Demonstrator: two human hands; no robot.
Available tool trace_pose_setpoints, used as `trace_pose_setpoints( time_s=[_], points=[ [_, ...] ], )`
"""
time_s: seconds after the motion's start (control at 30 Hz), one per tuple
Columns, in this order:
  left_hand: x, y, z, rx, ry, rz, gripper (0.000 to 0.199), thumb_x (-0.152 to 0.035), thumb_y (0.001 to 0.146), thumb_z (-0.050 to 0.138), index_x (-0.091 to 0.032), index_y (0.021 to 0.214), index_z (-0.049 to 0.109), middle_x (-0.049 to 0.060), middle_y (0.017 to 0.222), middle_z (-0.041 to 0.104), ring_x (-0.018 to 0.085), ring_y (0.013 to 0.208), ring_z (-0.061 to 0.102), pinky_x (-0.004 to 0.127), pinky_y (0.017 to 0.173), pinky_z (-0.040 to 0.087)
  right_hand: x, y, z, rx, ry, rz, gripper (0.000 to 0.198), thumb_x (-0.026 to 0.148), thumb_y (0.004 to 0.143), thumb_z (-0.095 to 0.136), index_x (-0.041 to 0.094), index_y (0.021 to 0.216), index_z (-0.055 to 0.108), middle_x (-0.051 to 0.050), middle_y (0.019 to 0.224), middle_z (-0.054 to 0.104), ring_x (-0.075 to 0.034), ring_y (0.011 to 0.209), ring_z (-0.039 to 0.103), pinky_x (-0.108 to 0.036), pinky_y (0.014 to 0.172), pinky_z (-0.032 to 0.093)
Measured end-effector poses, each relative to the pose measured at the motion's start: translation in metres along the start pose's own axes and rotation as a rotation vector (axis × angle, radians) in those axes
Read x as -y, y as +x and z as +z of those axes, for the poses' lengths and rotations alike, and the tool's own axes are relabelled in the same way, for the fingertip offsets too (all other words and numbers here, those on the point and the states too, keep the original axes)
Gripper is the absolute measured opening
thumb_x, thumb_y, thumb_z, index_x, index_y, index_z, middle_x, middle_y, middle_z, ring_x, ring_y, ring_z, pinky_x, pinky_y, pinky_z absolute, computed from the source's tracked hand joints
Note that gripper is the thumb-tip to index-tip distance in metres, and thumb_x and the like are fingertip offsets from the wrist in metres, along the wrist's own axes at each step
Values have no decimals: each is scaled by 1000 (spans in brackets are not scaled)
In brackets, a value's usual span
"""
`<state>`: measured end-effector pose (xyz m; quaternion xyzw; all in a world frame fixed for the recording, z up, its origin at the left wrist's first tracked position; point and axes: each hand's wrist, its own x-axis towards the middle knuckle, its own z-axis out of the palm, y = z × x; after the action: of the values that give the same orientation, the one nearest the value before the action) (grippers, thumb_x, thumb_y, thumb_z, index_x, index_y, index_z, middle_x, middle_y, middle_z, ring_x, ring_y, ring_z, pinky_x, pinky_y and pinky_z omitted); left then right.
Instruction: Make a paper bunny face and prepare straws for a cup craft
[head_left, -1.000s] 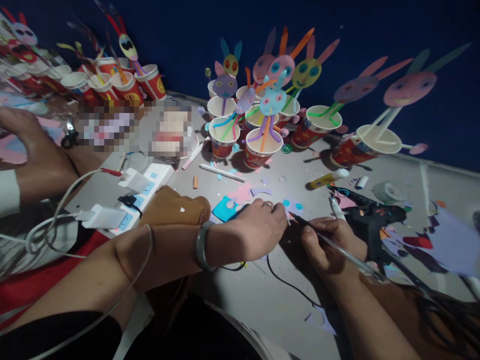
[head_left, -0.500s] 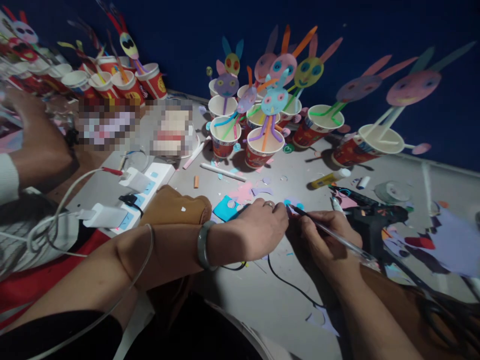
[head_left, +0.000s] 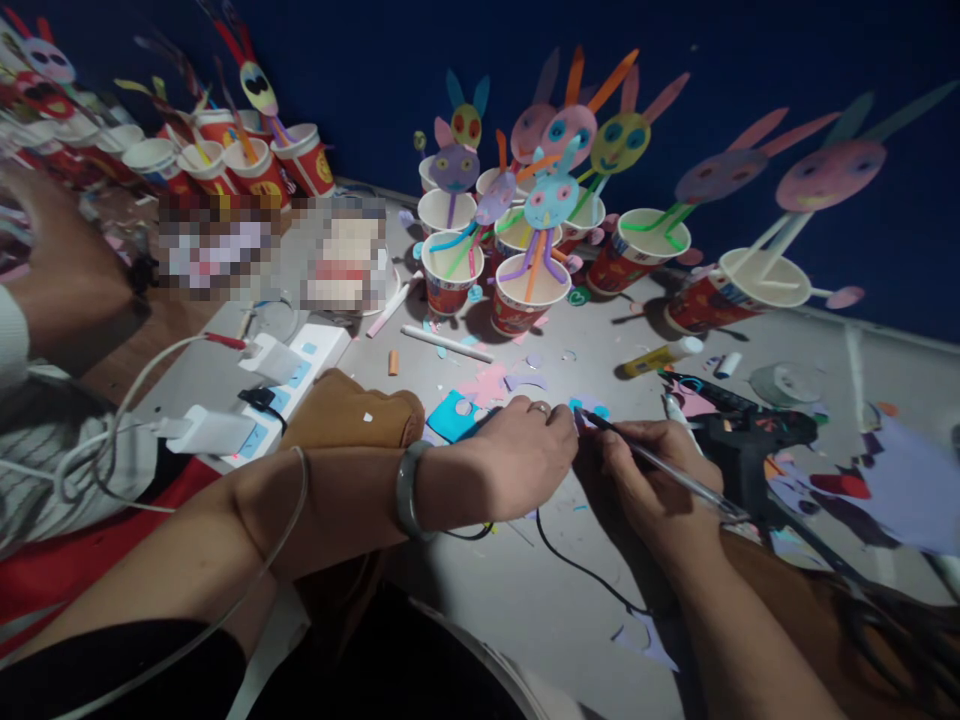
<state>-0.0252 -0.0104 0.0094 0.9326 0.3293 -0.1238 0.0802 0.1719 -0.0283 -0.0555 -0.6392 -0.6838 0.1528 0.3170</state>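
My right hand (head_left: 664,475) is closed around a slim pen (head_left: 679,472) with a clear barrel, its dark tip pointing left toward my left hand. Curled over the table just left of that tip is my left hand (head_left: 529,455), fingers pressed together; its fingertips and whatever they pinch are hidden. Small blue paper pieces (head_left: 596,409) lie beside the pen tip. A blue paper sheet (head_left: 450,417) with a round hole cut in it lies to the left of my left hand, near pink paper scraps (head_left: 484,383).
Paper cups (head_left: 531,318) with paper rabbit heads stand along the back. To the right lie a black glue gun (head_left: 750,430), a glue stick (head_left: 664,356), a tape roll (head_left: 786,385) and scissors (head_left: 892,630). A power strip (head_left: 322,350) and another person's arm (head_left: 67,270) are left.
Both my hands stay in almost the same place, with the pen still in the right one. At the far left, the other person's arm has shifted slightly.
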Motion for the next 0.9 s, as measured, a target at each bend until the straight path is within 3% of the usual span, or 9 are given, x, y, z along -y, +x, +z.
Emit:
trace_pose_setpoints(
  time_s=[0.9],
  points=[
    [0,-2,-4,22,-4,0,48,-9,97,33,-5,141,51,20,139,54,26,111,58,37,86,42,1,1,-1,-2,-25,-21,29,52,87,57,24,82,62,-5,71,70,-23,64,67,-35,62,52]
  ],
)
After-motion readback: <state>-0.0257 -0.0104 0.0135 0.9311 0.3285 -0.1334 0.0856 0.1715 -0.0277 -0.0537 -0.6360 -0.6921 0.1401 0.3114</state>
